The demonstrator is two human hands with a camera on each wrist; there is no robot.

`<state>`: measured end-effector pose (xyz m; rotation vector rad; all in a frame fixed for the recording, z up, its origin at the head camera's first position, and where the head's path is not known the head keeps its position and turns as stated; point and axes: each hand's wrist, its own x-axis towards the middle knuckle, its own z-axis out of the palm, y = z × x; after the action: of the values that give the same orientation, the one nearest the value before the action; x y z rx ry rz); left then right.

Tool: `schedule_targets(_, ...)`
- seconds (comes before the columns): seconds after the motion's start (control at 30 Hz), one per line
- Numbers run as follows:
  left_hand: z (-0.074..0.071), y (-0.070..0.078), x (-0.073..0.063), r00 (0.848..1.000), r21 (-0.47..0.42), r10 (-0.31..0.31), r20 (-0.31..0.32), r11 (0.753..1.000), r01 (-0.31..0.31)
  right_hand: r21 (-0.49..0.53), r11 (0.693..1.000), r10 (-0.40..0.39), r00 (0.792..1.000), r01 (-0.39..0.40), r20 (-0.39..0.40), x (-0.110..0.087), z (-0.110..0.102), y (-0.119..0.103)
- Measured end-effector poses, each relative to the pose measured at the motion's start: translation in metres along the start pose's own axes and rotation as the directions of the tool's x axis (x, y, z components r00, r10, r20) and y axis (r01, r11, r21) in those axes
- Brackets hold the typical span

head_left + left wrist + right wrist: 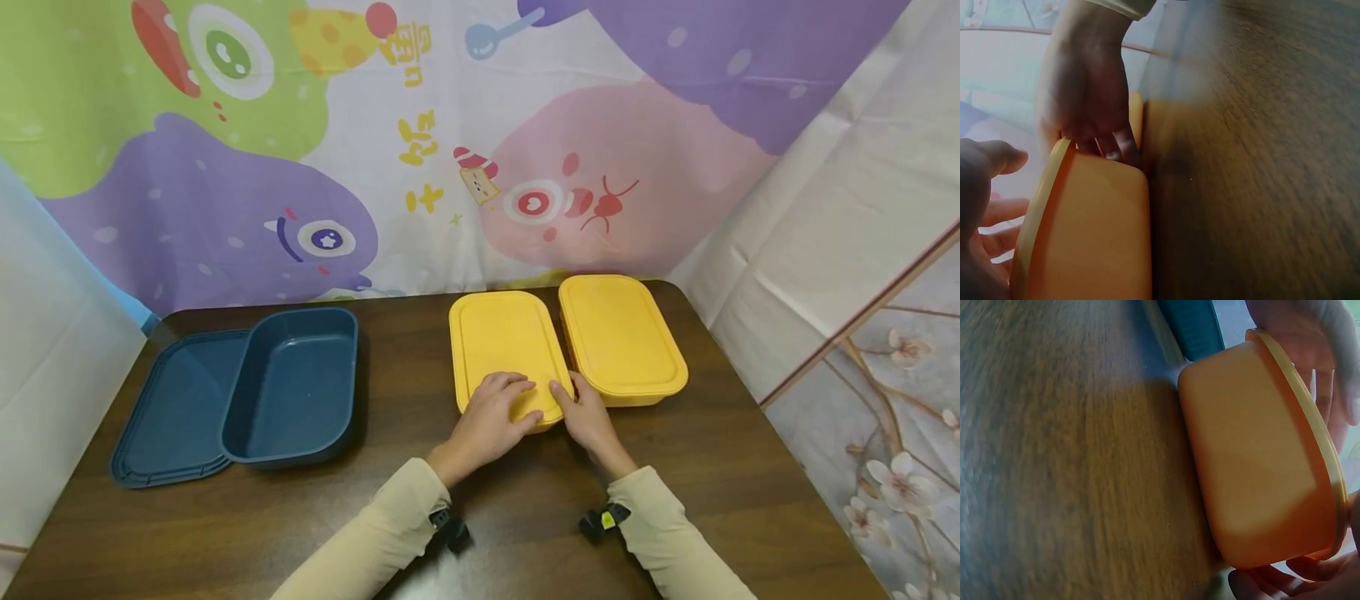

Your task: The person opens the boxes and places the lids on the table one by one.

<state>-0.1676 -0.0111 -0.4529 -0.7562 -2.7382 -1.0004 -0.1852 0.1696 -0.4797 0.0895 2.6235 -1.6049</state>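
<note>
A yellow lidded food container (506,337) sits on the table in the head view. At its front right corner my right hand (591,421) grips it, thumb on the lid's edge and fingers against the side wall. My left hand (489,423) is over the front of the lid with its fingers loosely bent and spread. The right wrist view shows the container's front wall (1250,450) between both hands, its lid rim overhanging. A second yellow lidded container (622,333) stands just to the right, close behind my right fingers.
On the left is a dark blue container (300,392) without its lid, overlapping a dark blue lid (180,408) on the brown wooden table (517,533). A cartoon-printed cloth (420,242) hangs along the table's back edge, with pale cloth at both sides.
</note>
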Motion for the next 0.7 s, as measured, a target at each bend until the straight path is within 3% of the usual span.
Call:
schedule_targets(0.33, 0.0053, -0.0055, -0.0013, 0.993, 0.147, 0.113, 0.024, 0.982, -0.116, -0.017, 1.000, 0.010, 1.000, -0.010, 0.000, -0.0003, -0.0001, -0.0013)
schedule_targets(0.7, 0.0030, -0.0089, -0.0013, 0.984, 0.111, 0.173, 0.042, 0.978, -0.177, 0.005, 1.000, -0.006, 1.000, 0.006, -0.007, -0.0009, 0.0007, 0.0008)
